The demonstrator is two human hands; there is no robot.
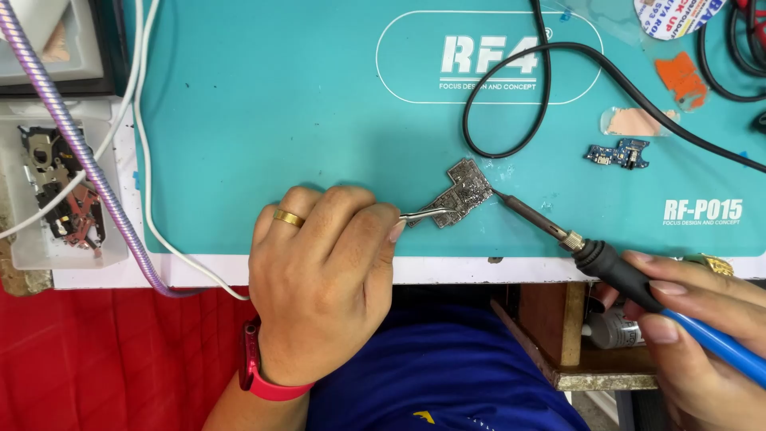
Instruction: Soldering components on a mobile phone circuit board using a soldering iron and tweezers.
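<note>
Left hand (323, 275) fingers pinch tweezers (423, 214), pinning grey circuit board (459, 194) mid-frame on teal mat (279, 120). Right hand (690, 315) fingers wrap soldering iron (606, 259); tip apparently touching board's right edge.

teal mat (279, 120), blue-handled soldering iron (638, 287), red wristband (259, 375)

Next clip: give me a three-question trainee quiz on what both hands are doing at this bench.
1. True or false: the soldering iron is held in the left hand.
2. What do the tweezers pin down? A) metal shield piece B) small blue board C) black cable
3. Name the colour of the work mat.

Key
1. False: the right hand holds it.
2. A
3. Teal
</note>
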